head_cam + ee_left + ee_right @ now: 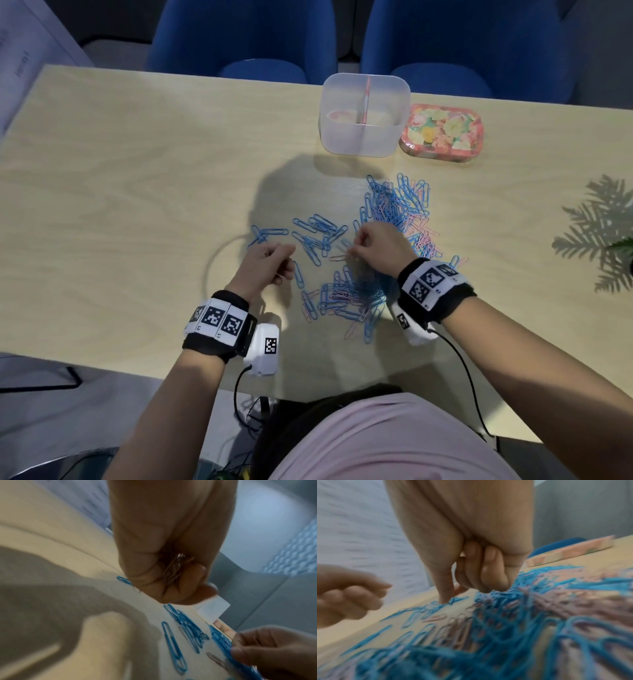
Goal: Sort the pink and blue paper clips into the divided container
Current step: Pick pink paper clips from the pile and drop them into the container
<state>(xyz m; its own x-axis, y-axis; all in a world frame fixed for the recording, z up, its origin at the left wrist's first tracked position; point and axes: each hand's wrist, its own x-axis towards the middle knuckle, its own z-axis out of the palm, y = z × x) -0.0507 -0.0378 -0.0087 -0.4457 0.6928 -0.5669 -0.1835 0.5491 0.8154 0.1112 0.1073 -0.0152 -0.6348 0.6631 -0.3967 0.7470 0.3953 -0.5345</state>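
Blue and pink paper clips lie spread on the wooden table: a mixed heap (399, 205), a spread of blue ones (318, 233) and a mixed pile (346, 296) near the front edge. My left hand (274, 262) hovers left of them, curled round several pink clips (173, 568). My right hand (373, 246) is down on the clips, its thumb (444, 596) and forefinger pinching a blue clip (453, 599) at the table; the other fingers are curled. A lone pink clip (337, 257) lies just left of it. The clear divided container (364, 140) stands at the far edge.
A flowered tin (442, 132) sits right of the container. A plant (623, 246) and its shadow are at the right edge. Two blue chairs (243, 37) stand behind the table. Bare tabletop (120, 205) stretches to the left.
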